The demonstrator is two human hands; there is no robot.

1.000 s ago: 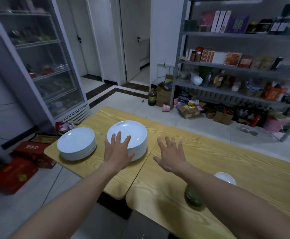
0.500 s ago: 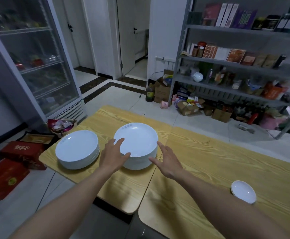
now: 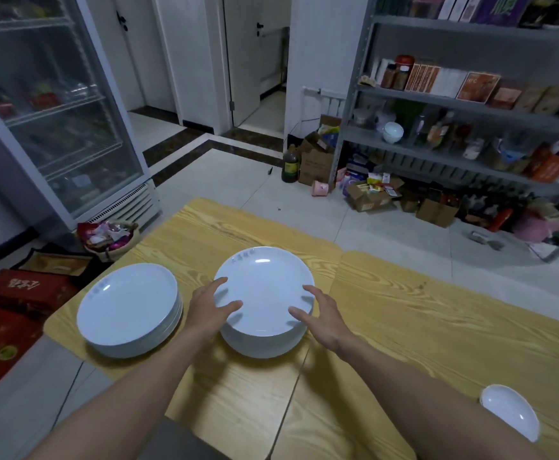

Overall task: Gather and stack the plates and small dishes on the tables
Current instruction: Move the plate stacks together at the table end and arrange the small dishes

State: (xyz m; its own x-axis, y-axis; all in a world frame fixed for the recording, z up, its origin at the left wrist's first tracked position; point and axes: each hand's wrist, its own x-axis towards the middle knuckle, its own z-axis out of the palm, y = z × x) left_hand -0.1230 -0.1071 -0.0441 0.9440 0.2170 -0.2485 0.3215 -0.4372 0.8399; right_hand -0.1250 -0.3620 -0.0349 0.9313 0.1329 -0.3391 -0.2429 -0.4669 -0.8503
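- Bench carries two plate stacks side by side: left stack, centre stack.
- Left hand and right hand flank the centre stack, fingers spread, touching its top rim.
- Small dish lies well apart, rightward.

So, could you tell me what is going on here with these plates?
A person is gathering dishes. The left hand and right hand, fingers spread, are at opposite sides of the taller plate stack on the left table. A lower plate stack stands beside it, and a small dish lies on the right table.
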